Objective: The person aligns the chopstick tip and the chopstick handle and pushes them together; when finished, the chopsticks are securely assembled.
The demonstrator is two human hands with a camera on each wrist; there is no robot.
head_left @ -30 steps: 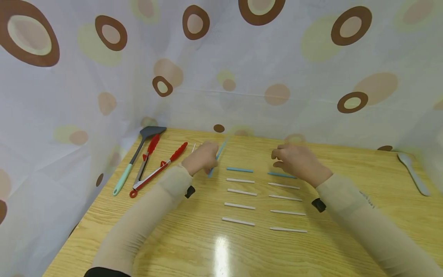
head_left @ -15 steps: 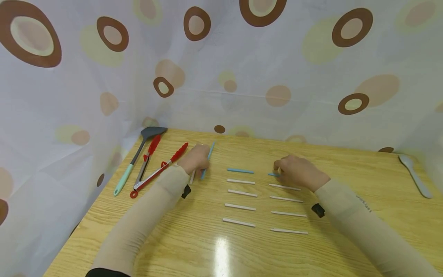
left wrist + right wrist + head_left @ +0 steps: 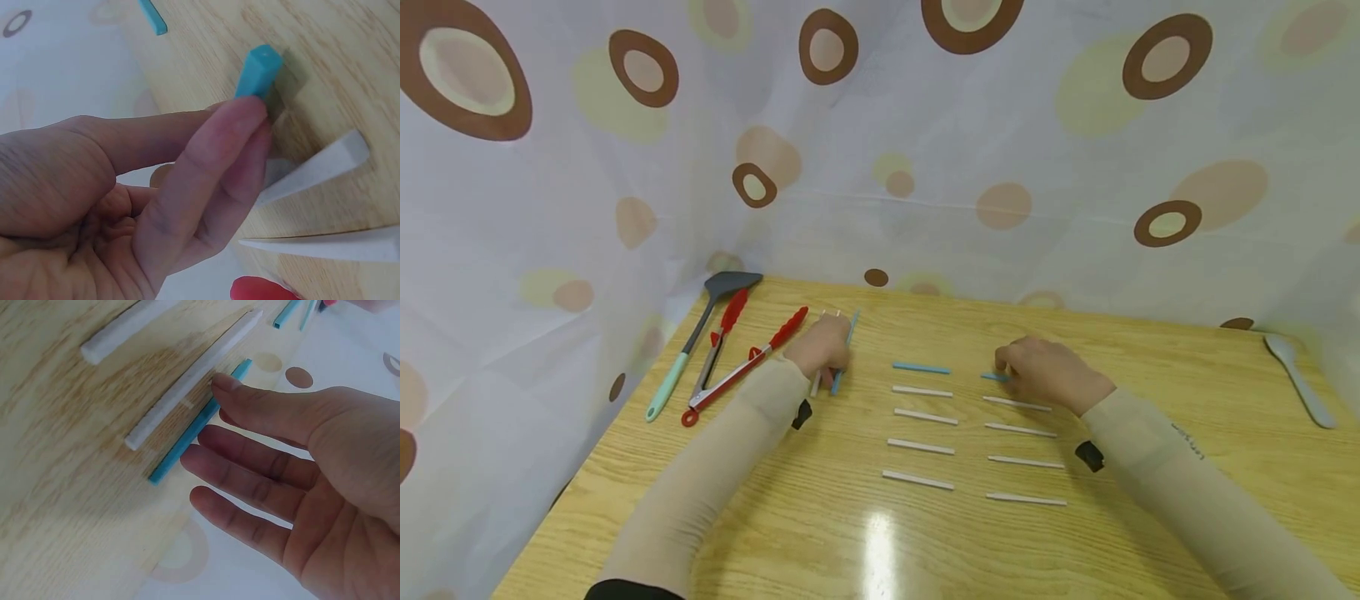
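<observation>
My left hand [image 3: 823, 343] pinches a slim blue stick [image 3: 257, 72] between thumb and fingertips; its squared end pokes out past them. Two white tapered sticks lie just beside that hand; one white stick [image 3: 337, 244] shows close up in the left wrist view. My right hand [image 3: 1048, 371] is low over the table with thumb and fingertips on either side of another blue stick [image 3: 181, 447], which lies along the wood. A white stick [image 3: 194, 378] runs beside it. Between the hands rests a third blue stick [image 3: 921, 367].
Two columns of white sticks, among them a white stick [image 3: 921, 480] and another white stick [image 3: 1026, 499], lie nearer me. Red-tipped tongs [image 3: 730, 387] and a spatula [image 3: 681, 358] are at left, a grey spoon [image 3: 1297, 379] far right. A patterned curtain [image 3: 880, 150] stands behind the table.
My left hand has moved left with its blue stick, next to the white sticks. My right hand has come down around the blue stick at right and stayed there.
</observation>
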